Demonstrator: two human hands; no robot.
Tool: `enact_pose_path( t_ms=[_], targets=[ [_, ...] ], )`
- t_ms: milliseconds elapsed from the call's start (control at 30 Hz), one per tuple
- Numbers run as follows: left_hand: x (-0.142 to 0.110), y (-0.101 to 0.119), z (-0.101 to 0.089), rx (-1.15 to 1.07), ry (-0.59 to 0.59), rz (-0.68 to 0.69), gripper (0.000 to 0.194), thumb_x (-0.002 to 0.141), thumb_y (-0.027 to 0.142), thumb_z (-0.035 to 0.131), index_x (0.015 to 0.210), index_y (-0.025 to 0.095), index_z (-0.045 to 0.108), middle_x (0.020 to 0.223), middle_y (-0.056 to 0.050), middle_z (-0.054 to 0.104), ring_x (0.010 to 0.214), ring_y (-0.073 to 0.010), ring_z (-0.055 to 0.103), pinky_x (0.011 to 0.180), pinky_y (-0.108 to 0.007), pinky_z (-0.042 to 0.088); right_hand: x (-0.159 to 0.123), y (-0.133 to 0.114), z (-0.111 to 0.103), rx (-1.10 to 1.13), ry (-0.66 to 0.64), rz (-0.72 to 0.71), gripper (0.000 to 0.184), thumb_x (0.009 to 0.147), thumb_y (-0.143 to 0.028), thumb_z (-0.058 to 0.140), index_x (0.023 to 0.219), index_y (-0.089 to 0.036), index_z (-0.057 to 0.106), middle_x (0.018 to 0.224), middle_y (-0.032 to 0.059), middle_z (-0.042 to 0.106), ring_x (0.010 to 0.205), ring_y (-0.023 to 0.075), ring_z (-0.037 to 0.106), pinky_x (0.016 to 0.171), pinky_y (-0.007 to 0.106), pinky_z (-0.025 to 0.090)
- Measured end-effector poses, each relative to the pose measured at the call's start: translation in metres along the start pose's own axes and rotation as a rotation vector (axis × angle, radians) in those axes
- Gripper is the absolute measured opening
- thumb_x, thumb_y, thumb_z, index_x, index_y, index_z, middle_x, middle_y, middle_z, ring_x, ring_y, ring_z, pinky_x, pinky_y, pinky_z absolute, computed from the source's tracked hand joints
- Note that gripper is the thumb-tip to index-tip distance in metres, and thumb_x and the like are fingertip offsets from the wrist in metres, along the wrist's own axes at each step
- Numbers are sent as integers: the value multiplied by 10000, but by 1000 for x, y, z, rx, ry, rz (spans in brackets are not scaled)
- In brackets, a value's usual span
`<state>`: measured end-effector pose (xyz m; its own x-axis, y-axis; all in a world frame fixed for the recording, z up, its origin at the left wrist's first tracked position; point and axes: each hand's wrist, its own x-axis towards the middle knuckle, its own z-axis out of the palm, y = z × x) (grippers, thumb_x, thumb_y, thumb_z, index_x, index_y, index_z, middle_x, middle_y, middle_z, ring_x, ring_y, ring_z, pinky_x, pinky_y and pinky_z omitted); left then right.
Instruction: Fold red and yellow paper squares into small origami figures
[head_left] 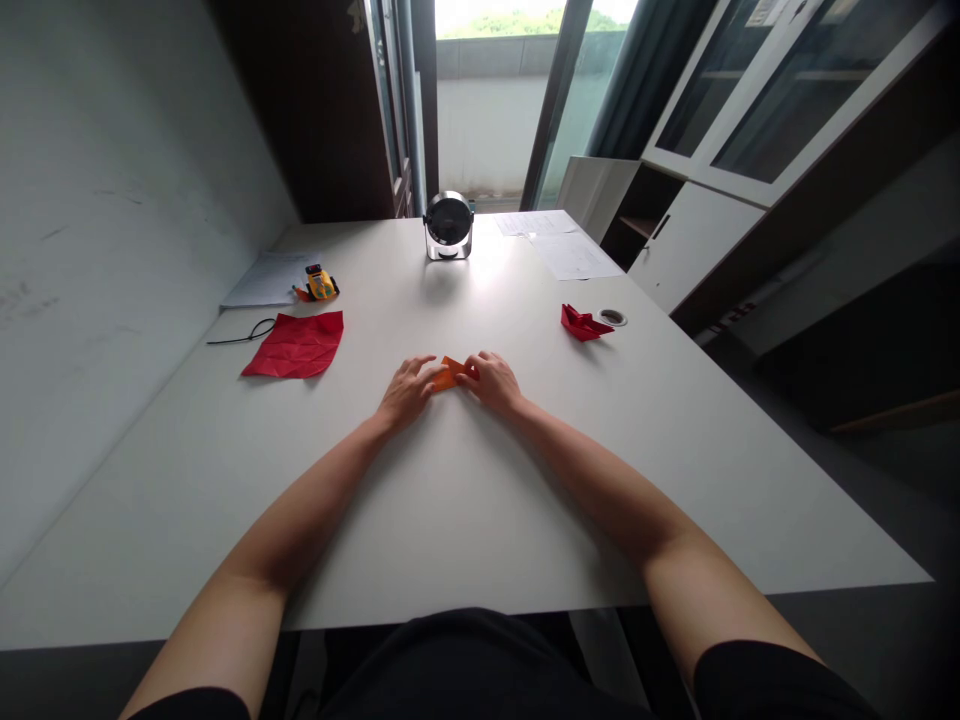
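1. Head view, background: daylight enters through a glass door (491,100) beyond the far end of a white table (465,520); a pale wall (112,200) runs along the left, and a white cabinet (709,235) with glazed upper doors stands at the right.
2. Head view, middle of the table: a small piece of folded orange paper (448,377) lies between the person's two hands, in front of the body.
3. Head view, left hand (409,388): it rests at the paper's left end, fingers bent and partly spread, the tips touching it; whether they grip it I cannot tell.
4. Head view, right hand (493,381): its thumb and fingers pinch the paper's right end. Only the paper separates the two hands.
5. Head view, left of the hands: a creased red sheet (300,347) lies flat, a thin black looped strip (261,328) beside it; behind sit a small yellow object (320,284) and a stack of papers (266,281).
6. Head view, right and far side: a folded red paper boat (584,323) sits just beside a roll of tape (613,318); farther back are loose printed sheets (576,257) and a round black device (448,219) on a metal stand.
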<state>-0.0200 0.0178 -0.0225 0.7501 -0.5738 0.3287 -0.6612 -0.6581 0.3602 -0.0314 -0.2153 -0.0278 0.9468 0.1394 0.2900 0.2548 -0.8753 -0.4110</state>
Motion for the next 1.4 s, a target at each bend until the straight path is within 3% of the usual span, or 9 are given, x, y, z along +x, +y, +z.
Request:
enact_pose_path(
  t_ms=[100, 200, 367, 867, 1033, 1200, 1400],
  targets=[
    [0, 0, 2, 47, -42, 51, 580, 868, 21, 462, 1353, 309, 594, 1608, -8, 366, 1502, -245, 278, 1224, -491, 305, 1, 2, 2, -1, -6, -18, 248, 921, -469, 666, 986, -231, 696, 947, 81, 623, 931, 239, 547, 835, 347, 435],
    [1, -3, 3, 59, -94, 84, 601, 868, 24, 468, 1384, 311, 581, 1625, 4, 354, 1539, -263, 212, 1228, -538, 273, 1, 3, 4, -10, 9, -21, 290, 910, -490, 676, 1048, -236, 697, 1003, 92, 623, 1001, 255, 541, 871, 360, 440],
    [1, -5, 3, 23, -154, 58, 521, 947, 120, 470, 1386, 377, 579, 1517, 30, 516, 1518, -277, 275, 1213, -594, 249, 1, 2, 5, -17, 40, -20, 344, 889, -491, 702, 1121, -237, 693, 1077, 105, 629, 1049, 268, 535, 914, 374, 444],
    [2, -6, 5, -8, -160, 40, 406, 928, 162, 480, 1295, 281, 607, 1456, -27, 578, 1458, -246, 382, 1201, -480, 328, 5, 13, 6, -3, 20, 31, 263, 875, -376, 721, 1112, -262, 707, 1082, 97, 613, 1040, 270, 519, 900, 389, 446],
    [0, -2, 2, -6, -171, 51, 397, 892, 117, 465, 1236, 259, 603, 1527, -31, 501, 1494, -240, 317, 1225, -496, 286, 6, 19, 2, -17, 25, 63, 172, 917, -347, 658, 1048, -257, 724, 1045, 101, 612, 1011, 265, 521, 878, 387, 447],
    [0, -3, 3, 2, -205, -4, 348, 925, 173, 454, 1227, 270, 596, 1587, -25, 420, 1517, -288, 264, 1213, -567, 269, 9, 27, -1, -25, 53, 131, 132, 913, -313, 638, 982, -242, 725, 1008, 100, 612, 983, 263, 517, 860, 384, 447],
    [-1, -7, 3, -32, -199, -12, 423, 910, 186, 463, 1311, 283, 556, 1577, -23, 434, 1517, -274, 268, 1234, -539, 244, 10, 32, 3, -18, 121, 156, 165, 932, -229, 559, 931, -236, 724, 999, 104, 633, 971, 261, 524, 856, 386, 444]
  ],
)
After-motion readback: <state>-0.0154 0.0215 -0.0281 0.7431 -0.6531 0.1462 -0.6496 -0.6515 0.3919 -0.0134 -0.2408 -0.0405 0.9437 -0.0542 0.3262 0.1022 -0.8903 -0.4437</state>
